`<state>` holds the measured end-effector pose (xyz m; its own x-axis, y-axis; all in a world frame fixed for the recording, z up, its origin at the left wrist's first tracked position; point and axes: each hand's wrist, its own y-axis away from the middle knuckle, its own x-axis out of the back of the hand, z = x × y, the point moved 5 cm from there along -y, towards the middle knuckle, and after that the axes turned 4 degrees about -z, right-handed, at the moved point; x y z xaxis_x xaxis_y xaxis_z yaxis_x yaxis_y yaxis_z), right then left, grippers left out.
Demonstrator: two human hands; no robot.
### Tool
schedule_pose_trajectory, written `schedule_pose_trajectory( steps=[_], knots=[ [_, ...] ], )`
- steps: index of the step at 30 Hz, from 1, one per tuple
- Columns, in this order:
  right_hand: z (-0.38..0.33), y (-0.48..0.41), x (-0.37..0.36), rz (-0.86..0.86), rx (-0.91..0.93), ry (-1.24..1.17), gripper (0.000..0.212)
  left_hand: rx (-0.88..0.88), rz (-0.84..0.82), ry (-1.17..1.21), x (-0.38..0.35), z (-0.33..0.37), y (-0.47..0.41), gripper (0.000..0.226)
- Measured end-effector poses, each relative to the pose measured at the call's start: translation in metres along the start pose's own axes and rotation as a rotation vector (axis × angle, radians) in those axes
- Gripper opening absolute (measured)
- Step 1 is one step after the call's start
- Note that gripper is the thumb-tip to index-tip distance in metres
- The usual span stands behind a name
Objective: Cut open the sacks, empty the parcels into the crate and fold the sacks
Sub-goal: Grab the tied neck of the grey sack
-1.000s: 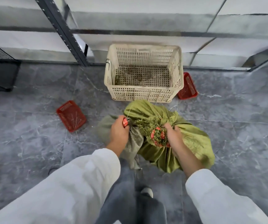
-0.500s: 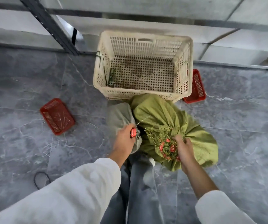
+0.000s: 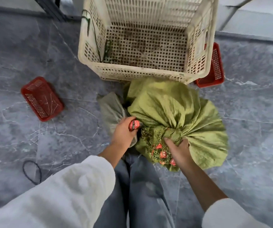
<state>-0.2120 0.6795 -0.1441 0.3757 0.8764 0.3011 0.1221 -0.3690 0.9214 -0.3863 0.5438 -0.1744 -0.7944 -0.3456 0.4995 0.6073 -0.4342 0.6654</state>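
A full green sack (image 3: 173, 112) lies on the grey floor just in front of the cream plastic crate (image 3: 89, 40). Its tied neck, frayed and showing red print, points toward me. My right hand (image 3: 178, 150) grips that bunched neck. My left hand (image 3: 124, 132) holds a small red cutter (image 3: 134, 125) right beside the neck, on its left. A grey sack (image 3: 111, 109) lies partly under the green one, to its left. The crate holds only some dirt and a dark cord; no parcels show.
One red basket (image 3: 41, 98) lies on the floor to the left, and a second red basket (image 3: 214, 66) sits behind the crate's right corner. A black cord loop (image 3: 32, 171) lies near my left sleeve. Shelf legs stand behind the crate.
The view has closed in on the sack and crate. My left hand with the cutter stays at the sack's neck, and my right hand has kept its grip there.
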Motion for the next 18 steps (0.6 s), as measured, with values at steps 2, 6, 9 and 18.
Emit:
schedule_pose_trajectory(
  steps=[2, 6, 9, 18],
  knots=[
    [0.002, 0.008, 0.001, -0.004, -0.016, -0.009, 0.102, 0.005, -0.049, -0.044, 0.001, 0.001, 0.007, 0.058],
    [-0.013, 0.042, 0.024, 0.141, 0.046, 0.032, 0.076, -0.040, -0.097, -0.142, 0.016, 0.017, 0.028, 0.051],
    [-0.042, 0.075, 0.048, 0.199, 0.173, 0.158, 0.057, -0.080, -0.068, -0.218, 0.048, 0.042, 0.042, 0.044],
    [-0.187, 0.244, 0.118, 0.245, 0.717, 0.389, 0.049, -0.342, 0.202, -0.258, 0.197, 0.207, 0.129, 0.050]
  ],
)
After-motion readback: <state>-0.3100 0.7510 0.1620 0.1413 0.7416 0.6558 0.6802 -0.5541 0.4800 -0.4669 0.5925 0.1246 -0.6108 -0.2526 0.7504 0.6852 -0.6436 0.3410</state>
